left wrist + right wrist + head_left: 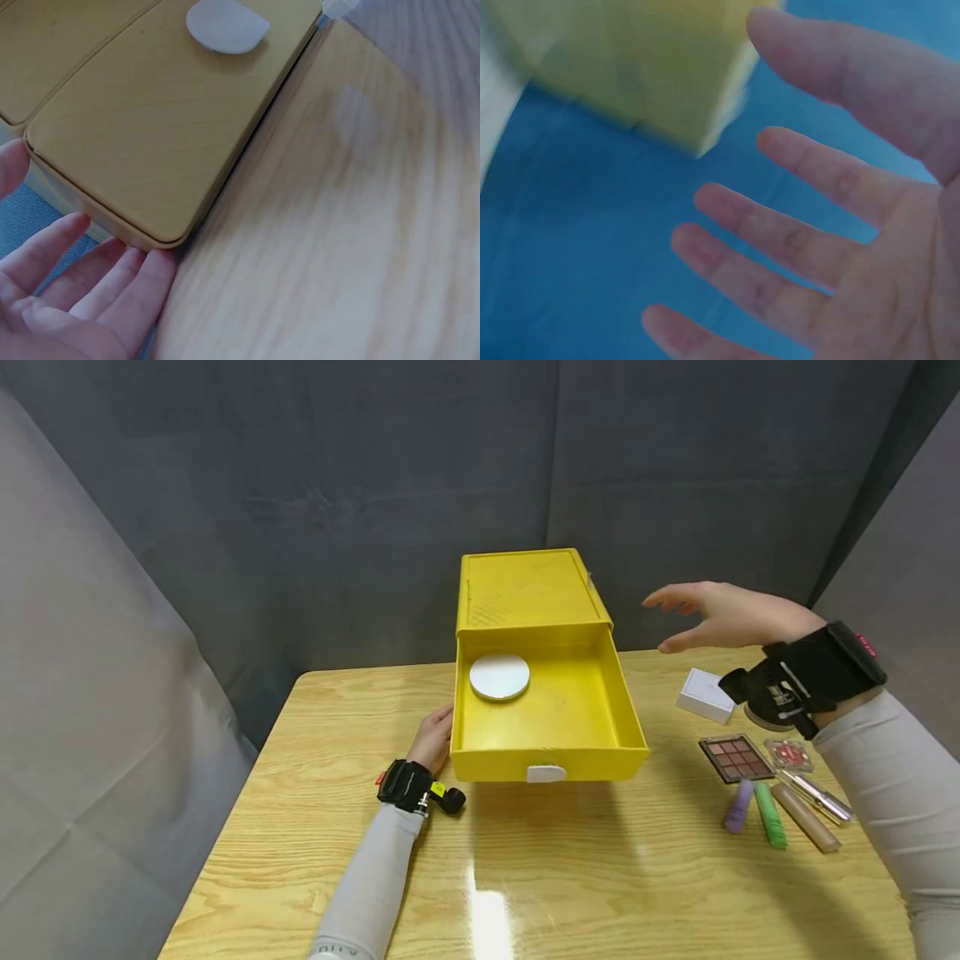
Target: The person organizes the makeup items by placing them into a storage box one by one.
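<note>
A yellow drawer box stands at the table's back middle with its drawer pulled out toward me. Inside the drawer, at its back left, lies a white round disc. A white handle sits on the drawer's front. My left hand rests with straight fingers against the drawer's front left corner. In the air to the right of the box, my right hand is open with fingers spread, and it holds nothing. The box shows blurred beyond them.
Cosmetics lie on the wooden table at the right: a white box, an eyeshadow palette, a red compact, purple and green tubes, a beige tube. Grey curtains surround the table.
</note>
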`<state>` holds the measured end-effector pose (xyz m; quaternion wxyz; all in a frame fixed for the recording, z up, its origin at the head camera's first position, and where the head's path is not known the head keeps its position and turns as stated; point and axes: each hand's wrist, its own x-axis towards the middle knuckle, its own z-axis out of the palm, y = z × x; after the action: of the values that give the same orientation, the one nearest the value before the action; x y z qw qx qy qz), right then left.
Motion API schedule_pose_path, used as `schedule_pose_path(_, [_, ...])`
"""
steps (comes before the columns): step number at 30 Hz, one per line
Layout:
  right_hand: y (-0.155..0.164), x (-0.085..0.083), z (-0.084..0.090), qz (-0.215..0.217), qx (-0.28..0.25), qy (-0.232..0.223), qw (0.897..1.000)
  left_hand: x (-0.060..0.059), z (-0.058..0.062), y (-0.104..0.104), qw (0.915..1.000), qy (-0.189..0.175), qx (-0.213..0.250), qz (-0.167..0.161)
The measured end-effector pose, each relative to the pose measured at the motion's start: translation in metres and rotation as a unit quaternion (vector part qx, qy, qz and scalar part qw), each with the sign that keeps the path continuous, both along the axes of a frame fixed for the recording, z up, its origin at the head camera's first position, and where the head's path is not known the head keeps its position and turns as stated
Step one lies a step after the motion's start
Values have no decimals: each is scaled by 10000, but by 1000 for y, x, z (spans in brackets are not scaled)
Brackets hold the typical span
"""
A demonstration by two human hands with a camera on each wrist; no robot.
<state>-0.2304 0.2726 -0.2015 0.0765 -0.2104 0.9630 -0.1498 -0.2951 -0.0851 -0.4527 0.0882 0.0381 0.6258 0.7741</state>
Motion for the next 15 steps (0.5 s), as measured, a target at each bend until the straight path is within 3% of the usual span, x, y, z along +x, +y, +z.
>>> schedule_pose_path(5, [46,-17,-29,-578,20,-227,9981,0,-1,-1,10000,62,-18,6])
schedule_pose_path(8, [70,-25,-47,-847,-26,-344,9958,-2,-8,-3,9996,270,12,27])
schedule_pose_path(12, [98,-29,-68,-1170,-128,-551,9915,-4,-17,-6,9981,575,212,-92])
schedule_pose_path(15, [117,-30,-83,-1476,-141,-634,9869,-3,-16,-6,9980,564,271,-127])
